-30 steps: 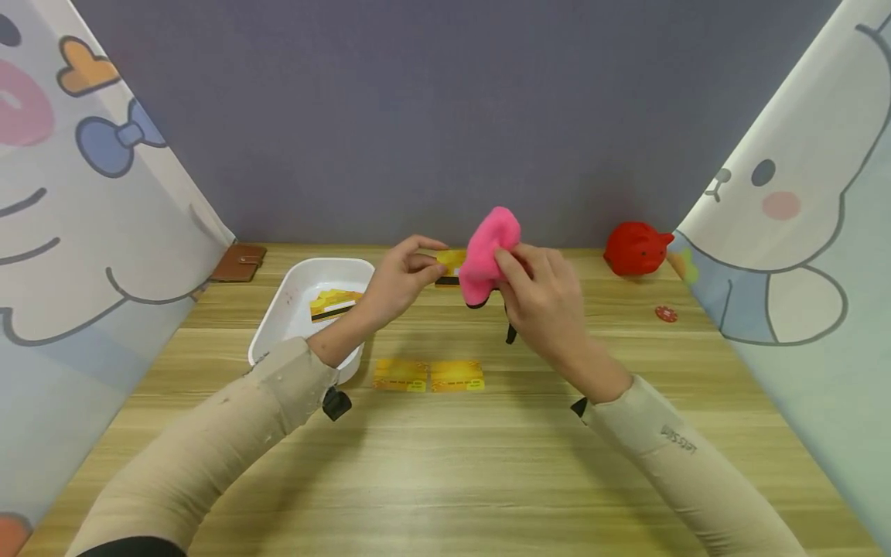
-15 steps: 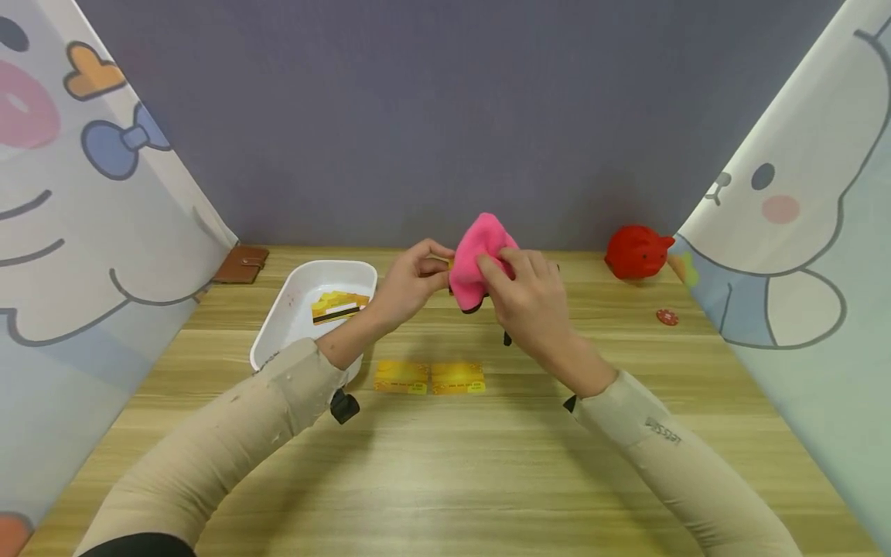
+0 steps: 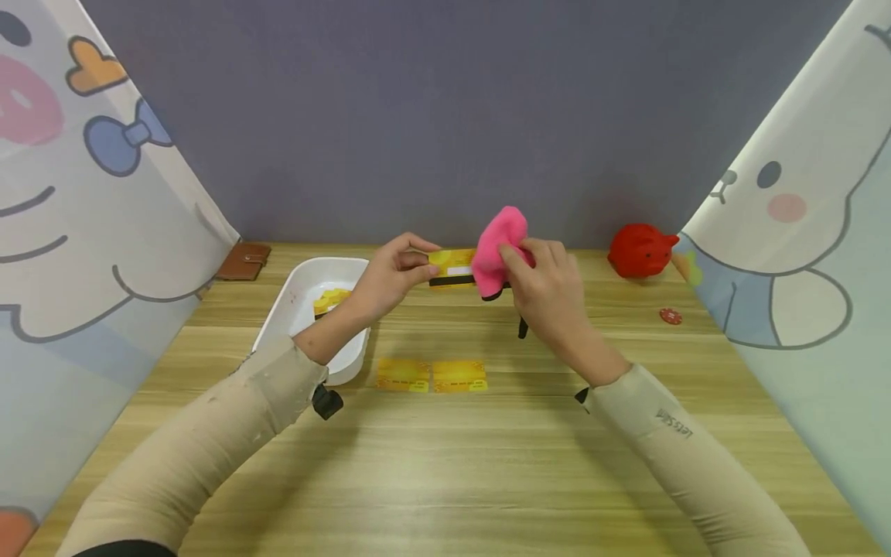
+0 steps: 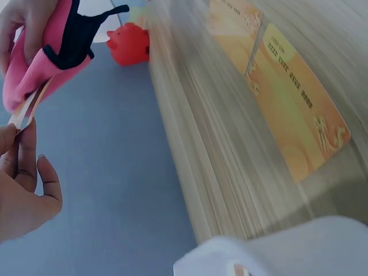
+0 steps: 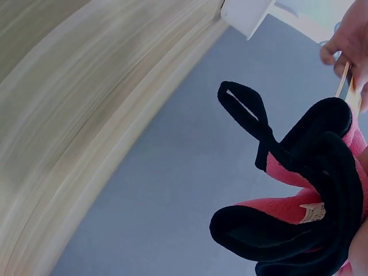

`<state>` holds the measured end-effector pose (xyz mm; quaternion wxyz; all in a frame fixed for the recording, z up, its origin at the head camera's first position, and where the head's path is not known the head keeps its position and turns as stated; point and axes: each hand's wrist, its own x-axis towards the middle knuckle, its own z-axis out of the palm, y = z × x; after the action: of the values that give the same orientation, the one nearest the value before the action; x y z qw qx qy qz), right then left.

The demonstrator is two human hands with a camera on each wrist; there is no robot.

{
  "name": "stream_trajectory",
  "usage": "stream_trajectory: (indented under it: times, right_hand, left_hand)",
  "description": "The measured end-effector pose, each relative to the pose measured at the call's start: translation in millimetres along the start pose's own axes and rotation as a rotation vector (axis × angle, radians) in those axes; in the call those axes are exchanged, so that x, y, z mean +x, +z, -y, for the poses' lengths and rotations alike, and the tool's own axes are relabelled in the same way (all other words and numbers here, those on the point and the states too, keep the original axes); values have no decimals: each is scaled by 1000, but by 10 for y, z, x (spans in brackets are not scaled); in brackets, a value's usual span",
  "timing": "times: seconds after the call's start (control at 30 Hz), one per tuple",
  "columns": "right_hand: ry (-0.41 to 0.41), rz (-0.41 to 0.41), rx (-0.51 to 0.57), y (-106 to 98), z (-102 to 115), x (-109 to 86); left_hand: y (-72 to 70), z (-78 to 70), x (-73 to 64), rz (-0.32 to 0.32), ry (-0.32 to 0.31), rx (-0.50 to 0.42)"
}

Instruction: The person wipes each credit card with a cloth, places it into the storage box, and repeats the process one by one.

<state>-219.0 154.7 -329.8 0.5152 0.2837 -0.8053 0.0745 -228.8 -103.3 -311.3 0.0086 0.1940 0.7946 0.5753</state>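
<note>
My left hand (image 3: 393,278) pinches the left end of a yellow bank card (image 3: 449,261) with a black stripe, raised over the back of the table. My right hand (image 3: 546,290) grips a bunched pink cloth (image 3: 493,259) with black edging and a hanging loop (image 5: 244,106). The cloth is folded over the card's right end and hides it. In the left wrist view, the card (image 4: 35,104) runs from my left fingertips into the pink folds. Two yellow cards (image 3: 460,377) lie side by side on the table below my hands.
A white tray (image 3: 270,329) with several more yellow cards (image 3: 330,300) stands left, partly behind my left forearm. A brown wallet (image 3: 243,261) lies at the back left. A red piggy bank (image 3: 639,251) and a red chip (image 3: 670,316) are at the right.
The pink cloth slid left over the card, covering most of it, then back right, so the card's left part shows again. My left hand keeps its pinch and has shifted slightly left.
</note>
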Motion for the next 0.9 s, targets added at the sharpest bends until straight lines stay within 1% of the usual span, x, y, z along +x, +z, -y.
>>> stream_trajectory:
  times: [0.2, 0.3, 0.43, 0.6, 0.73, 0.9]
  right_hand:
    - [15, 30, -29, -31, -113, -39]
    - [34, 16, -30, -48, -144, -52]
    - [43, -18, -25, -76, -129, -40]
    - [-1, -62, -18, -120, -36, 12]
    - [-33, -104, -11, -148, 59, 63]
    - [-79, -110, 6, -153, 184, 97]
  left_hand:
    - [-92, 30, -26, -26, 0, -14]
    - [-115, 47, -36, -49, -4, -23]
    - [-117, 59, -35, -80, 0, -17]
    - [-64, 58, -10, -104, 14, 10]
    - [11, 42, 26, -104, 29, 31]
    - [120, 9, 50, -94, 46, 46]
